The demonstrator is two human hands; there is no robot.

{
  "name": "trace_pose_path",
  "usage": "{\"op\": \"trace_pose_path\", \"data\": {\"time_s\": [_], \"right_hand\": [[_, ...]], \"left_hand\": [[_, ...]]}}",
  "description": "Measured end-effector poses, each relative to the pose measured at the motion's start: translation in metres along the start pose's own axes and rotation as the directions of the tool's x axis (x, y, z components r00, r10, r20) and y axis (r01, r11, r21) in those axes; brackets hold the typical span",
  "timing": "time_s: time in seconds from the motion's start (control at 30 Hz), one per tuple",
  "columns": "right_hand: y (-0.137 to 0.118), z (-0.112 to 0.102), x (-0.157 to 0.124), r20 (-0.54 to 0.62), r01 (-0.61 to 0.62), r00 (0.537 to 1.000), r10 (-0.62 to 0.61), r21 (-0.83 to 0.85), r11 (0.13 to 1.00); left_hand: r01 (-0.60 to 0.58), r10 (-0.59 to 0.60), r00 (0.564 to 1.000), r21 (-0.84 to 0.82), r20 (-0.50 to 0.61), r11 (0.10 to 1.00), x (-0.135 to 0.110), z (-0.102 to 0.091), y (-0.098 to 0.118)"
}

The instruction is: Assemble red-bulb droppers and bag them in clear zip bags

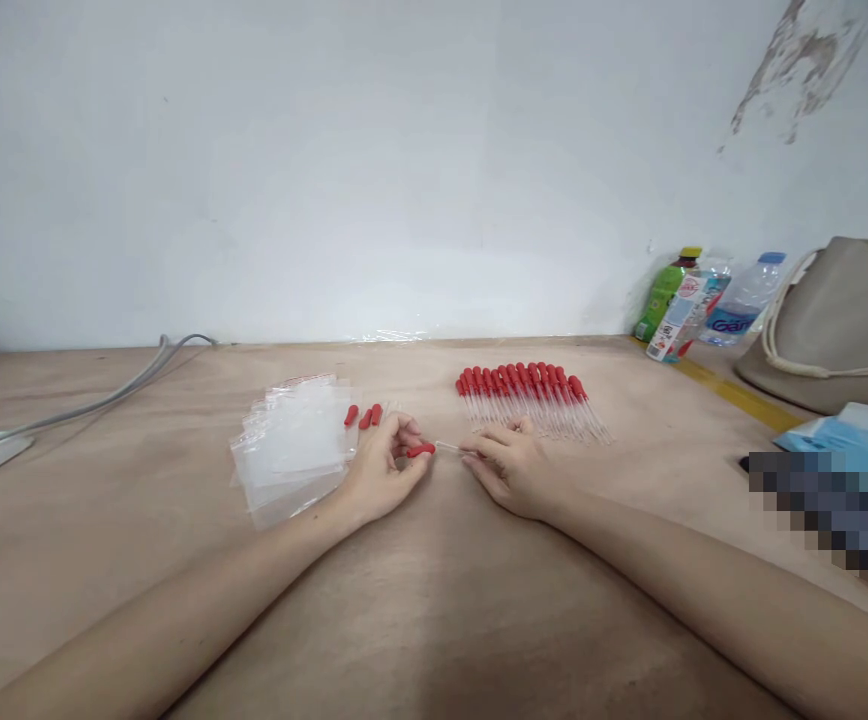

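Observation:
Between the thumb and fingers of my left hand (385,468) is a red rubber bulb (420,451). Opposite it, my right hand (513,465) pinches a clear glass dropper tube (446,446), whose free end points left at the bulb's mouth. Whether tube and bulb touch, I cannot tell. Just beyond my left hand lie a few loose red bulbs (351,414) and some clear tubes, partly hidden by the fingers. Past my right hand, several droppers with red bulbs (528,380) lie side by side in a row, tips toward me.
Clear plastic zip bags (291,440) lie fanned out left of my left hand. A grey cable (126,385) runs along the far left. At the right stand bottles (663,300), a beige bag (831,310) and a blue packet (846,430), with a pixelated dark object (824,510) nearer me.

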State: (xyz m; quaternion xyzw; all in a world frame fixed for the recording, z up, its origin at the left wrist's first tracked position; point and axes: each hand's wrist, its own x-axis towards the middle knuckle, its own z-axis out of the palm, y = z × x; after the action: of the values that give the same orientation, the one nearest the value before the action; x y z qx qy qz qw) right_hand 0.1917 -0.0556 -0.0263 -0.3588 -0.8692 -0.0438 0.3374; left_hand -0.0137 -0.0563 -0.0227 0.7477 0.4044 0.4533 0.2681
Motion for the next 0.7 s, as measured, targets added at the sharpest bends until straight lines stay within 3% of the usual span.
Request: {"op": "trace_pose_path", "data": {"time_s": [0.17,0.47,0.7], "right_hand": [[0.000,0.002,0.000,0.034,0.056,0.998,-0.055,-0.004,0.998],[0.000,0.000,0.001,-0.086,-0.059,0.995,0.057,-0.021,0.998],[0.000,0.001,0.001,-0.069,-0.002,0.998,0.002,0.003,1.000]], "left_hand": [[0.014,-0.013,1.000,-0.073,0.019,0.997,0.000,0.001,0.000],[-0.128,0.132,0.991,0.249,-0.001,0.960,0.005,-0.010,-0.002],[-0.127,0.126,0.992,0.248,0.019,0.960,0.003,-0.008,-0.001]]}}
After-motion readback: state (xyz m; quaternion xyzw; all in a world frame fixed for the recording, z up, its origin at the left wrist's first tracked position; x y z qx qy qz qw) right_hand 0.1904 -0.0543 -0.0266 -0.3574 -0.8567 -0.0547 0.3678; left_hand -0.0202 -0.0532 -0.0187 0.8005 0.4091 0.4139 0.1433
